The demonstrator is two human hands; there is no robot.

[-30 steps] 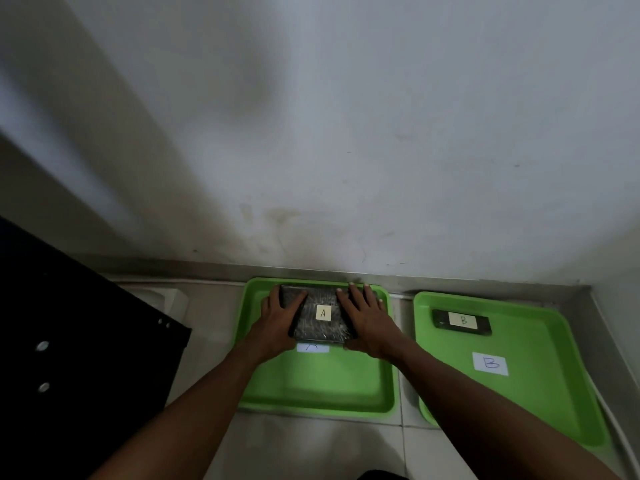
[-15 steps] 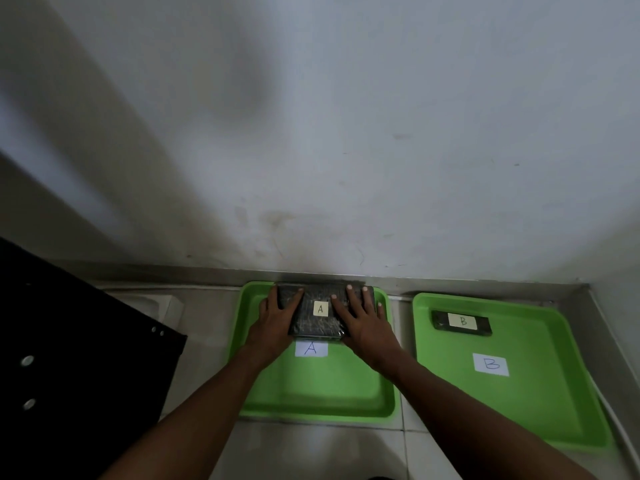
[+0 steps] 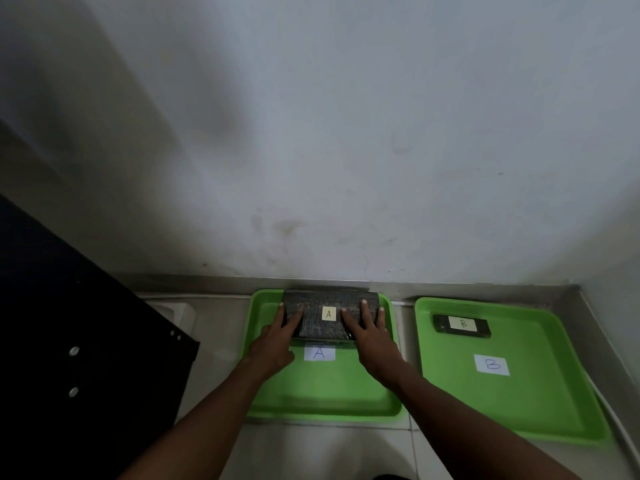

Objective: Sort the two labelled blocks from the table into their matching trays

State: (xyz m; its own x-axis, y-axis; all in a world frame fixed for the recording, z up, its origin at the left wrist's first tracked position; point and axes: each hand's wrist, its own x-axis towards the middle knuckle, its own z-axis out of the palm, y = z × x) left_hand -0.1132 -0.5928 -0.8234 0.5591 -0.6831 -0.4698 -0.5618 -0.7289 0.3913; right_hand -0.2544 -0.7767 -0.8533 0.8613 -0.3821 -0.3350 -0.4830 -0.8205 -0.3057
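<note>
A dark wrapped block A (image 3: 322, 299) with a yellow "A" sticker lies at the far end of the left green tray (image 3: 325, 393), just above that tray's white "A" label. My left hand (image 3: 277, 337) rests on its left end and my right hand (image 3: 372, 336) on its right part, fingers spread flat over the top. A smaller dark block B (image 3: 462, 326) with a "B" sticker lies at the far end of the right green tray (image 3: 512, 403), above a white "B" label.
Both trays sit on a pale tiled surface against a white wall (image 3: 346, 150). A black panel (image 3: 69, 341) with round studs stands at the left. A white object (image 3: 176, 311) lies between the panel and the left tray. A side wall closes the right corner.
Both hands have pushed block A farther toward the wall end of the left tray, uncovering the tray's "A" label. Block B has not moved.
</note>
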